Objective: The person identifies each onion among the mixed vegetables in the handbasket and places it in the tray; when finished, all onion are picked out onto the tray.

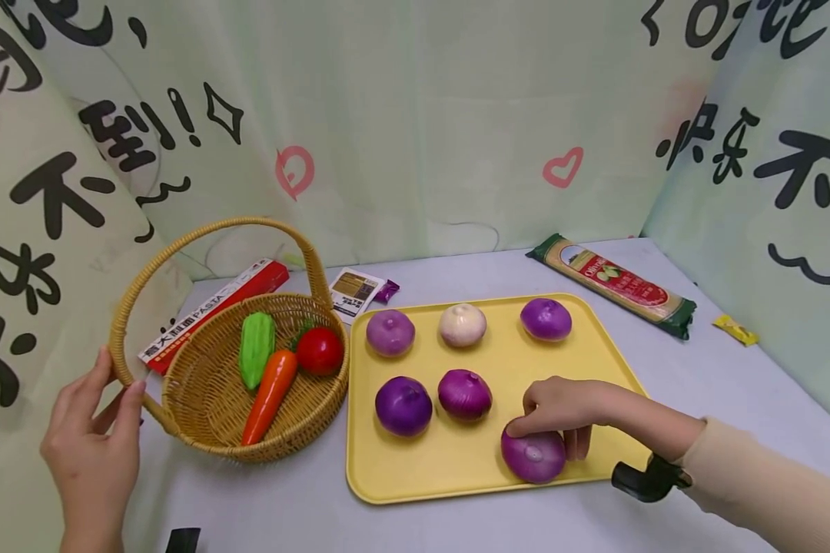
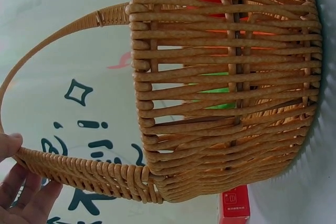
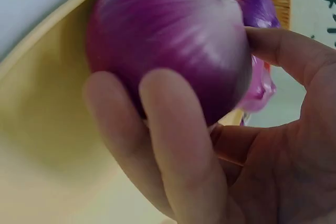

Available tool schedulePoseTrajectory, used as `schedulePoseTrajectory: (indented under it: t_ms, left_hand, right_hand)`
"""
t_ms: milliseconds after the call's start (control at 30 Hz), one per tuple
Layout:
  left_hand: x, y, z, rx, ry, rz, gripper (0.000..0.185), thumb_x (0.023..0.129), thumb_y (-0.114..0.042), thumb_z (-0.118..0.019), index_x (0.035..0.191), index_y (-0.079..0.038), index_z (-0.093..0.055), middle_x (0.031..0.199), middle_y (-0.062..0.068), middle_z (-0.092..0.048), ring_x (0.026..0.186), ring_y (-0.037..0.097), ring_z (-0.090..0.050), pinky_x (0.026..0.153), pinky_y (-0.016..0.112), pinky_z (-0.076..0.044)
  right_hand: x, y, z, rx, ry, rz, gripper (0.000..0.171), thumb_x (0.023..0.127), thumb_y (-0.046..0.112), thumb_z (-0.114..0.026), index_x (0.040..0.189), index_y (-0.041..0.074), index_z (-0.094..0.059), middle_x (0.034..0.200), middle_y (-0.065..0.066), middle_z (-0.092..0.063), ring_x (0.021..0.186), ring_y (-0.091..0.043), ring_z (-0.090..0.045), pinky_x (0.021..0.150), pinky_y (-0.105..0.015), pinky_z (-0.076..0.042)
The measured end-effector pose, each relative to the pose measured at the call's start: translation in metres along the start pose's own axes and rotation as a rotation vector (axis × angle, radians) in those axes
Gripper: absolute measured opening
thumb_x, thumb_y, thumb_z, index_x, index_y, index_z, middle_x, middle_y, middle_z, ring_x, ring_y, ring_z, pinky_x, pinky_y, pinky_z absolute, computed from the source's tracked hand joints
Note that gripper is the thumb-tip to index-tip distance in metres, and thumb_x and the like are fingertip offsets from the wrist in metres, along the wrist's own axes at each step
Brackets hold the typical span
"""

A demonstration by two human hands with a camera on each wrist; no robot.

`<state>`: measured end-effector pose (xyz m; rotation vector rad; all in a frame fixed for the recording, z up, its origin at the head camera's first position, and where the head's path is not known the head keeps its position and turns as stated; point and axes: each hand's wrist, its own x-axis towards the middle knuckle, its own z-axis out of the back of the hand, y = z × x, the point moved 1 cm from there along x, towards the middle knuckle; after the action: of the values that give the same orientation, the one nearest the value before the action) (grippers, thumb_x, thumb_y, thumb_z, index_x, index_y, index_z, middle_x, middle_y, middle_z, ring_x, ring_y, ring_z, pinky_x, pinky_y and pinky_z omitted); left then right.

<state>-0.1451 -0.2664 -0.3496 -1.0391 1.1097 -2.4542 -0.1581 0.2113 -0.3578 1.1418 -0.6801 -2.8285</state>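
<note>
At the near right corner of the yellow tray (image 1: 456, 484), my right hand (image 1: 560, 411) grips a purple onion (image 1: 534, 458) between thumb and fingers; the right wrist view shows the onion (image 3: 168, 40) close up. My left hand (image 1: 97, 438) pinches the handle (image 1: 121, 338) of a wicker basket (image 1: 200, 415) low on its left side. Inside the basket lie a green ridged vegetable (image 1: 257, 349), a carrot (image 1: 270, 397) and a tomato (image 1: 320, 351). Several other onions sit in two rows on the tray, including a white one (image 1: 463, 325) and a dark purple one (image 1: 403, 406).
Behind the basket lies a red and white pasta box (image 1: 214, 315). A white packet (image 1: 356, 294) with a purple wrapper (image 1: 387, 291) is at the back. Right of the tray are a green and tan pasta bag (image 1: 612, 286) and a yellow candy (image 1: 735, 329). Printed curtains surround the table.
</note>
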Motion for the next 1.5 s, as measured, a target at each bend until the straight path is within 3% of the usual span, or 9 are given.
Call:
schedulePoseTrajectory:
  t_ms: [167,367,500,767,967,1133,1267,1500]
  left_hand:
    - [0.0,-0.002,0.0,0.017,0.003,0.001,0.053,0.09,-0.019,-0.061,0.133,-0.044,-0.042,0.123,0.001,-0.058,0.11,-0.008,-0.049,0.085,0.001,-0.042]
    - [0.0,-0.004,0.0,0.021,0.006,0.01,0.053,0.091,-0.02,-0.06,0.133,-0.045,-0.042,0.124,0.002,-0.057,0.111,-0.006,-0.051,0.086,0.004,-0.043]
    - [0.0,-0.003,-0.001,0.021,0.005,0.007,0.053,0.091,-0.02,-0.06,0.133,-0.044,-0.042,0.124,0.001,-0.057,0.111,-0.006,-0.05,0.087,0.004,-0.043]
    - [0.0,0.0,-0.001,0.015,-0.011,0.0,0.055,0.089,-0.017,-0.063,0.133,-0.043,-0.044,0.12,-0.009,-0.057,0.108,-0.012,-0.048,0.083,-0.001,-0.041]
    - [-0.001,0.001,0.0,0.011,-0.022,-0.024,0.057,0.087,-0.014,-0.064,0.133,-0.042,-0.045,0.118,-0.015,-0.056,0.107,-0.013,-0.048,0.083,-0.001,-0.04]
    - [-0.001,0.001,0.0,0.001,-0.025,-0.047,0.058,0.087,-0.012,-0.065,0.132,-0.041,-0.046,0.115,-0.024,-0.052,0.107,-0.014,-0.048,0.084,-0.001,-0.041]
    - [0.0,0.001,0.0,0.001,-0.024,-0.044,0.058,0.086,-0.011,-0.066,0.132,-0.041,-0.046,0.114,-0.028,-0.05,0.107,-0.013,-0.048,0.085,0.001,-0.042]
    - [0.0,0.002,-0.001,0.009,-0.023,-0.016,0.057,0.087,-0.013,-0.065,0.132,-0.042,-0.046,0.117,-0.016,-0.056,0.107,-0.012,-0.049,0.085,0.002,-0.043]
  right_hand:
    - [-0.005,-0.011,0.011,0.069,0.042,0.043,0.037,0.081,0.043,-0.069,0.102,0.014,-0.058,0.095,-0.006,-0.058,0.067,-0.018,-0.063,0.047,-0.029,-0.056]
    - [-0.01,-0.026,0.027,0.048,-0.023,0.26,0.038,0.078,0.022,-0.075,0.109,0.015,-0.056,0.109,-0.006,-0.057,0.094,-0.02,-0.055,0.073,-0.03,-0.056]
    - [-0.011,-0.036,0.028,0.024,-0.053,0.34,0.042,0.075,0.021,-0.076,0.112,0.017,-0.055,0.115,-0.005,-0.057,0.105,-0.021,-0.052,0.082,-0.03,-0.052]
    - [-0.008,-0.042,0.017,0.026,-0.146,0.359,0.055,0.071,0.031,-0.081,0.115,0.014,-0.054,0.118,-0.009,-0.056,0.106,-0.024,-0.053,0.079,-0.031,-0.057]
    - [-0.01,-0.044,0.015,-0.004,-0.149,0.234,0.077,0.065,0.029,-0.085,0.129,0.004,-0.05,0.124,-0.013,-0.056,0.11,-0.028,-0.053,0.085,-0.043,-0.056]
    - [-0.01,-0.047,0.015,-0.046,-0.131,0.192,0.083,0.063,0.026,-0.086,0.132,0.002,-0.049,0.126,-0.016,-0.055,0.111,-0.031,-0.051,0.087,-0.047,-0.055]
    - [-0.008,-0.05,0.019,-0.037,-0.17,0.269,0.081,0.065,0.024,-0.085,0.134,0.004,-0.049,0.128,-0.016,-0.053,0.114,-0.033,-0.05,0.087,-0.046,-0.055]
    - [-0.007,-0.065,0.034,0.065,-0.272,0.419,0.08,0.073,0.022,-0.08,0.141,0.007,-0.041,0.138,-0.018,-0.046,0.116,-0.033,-0.05,0.079,-0.028,-0.056]
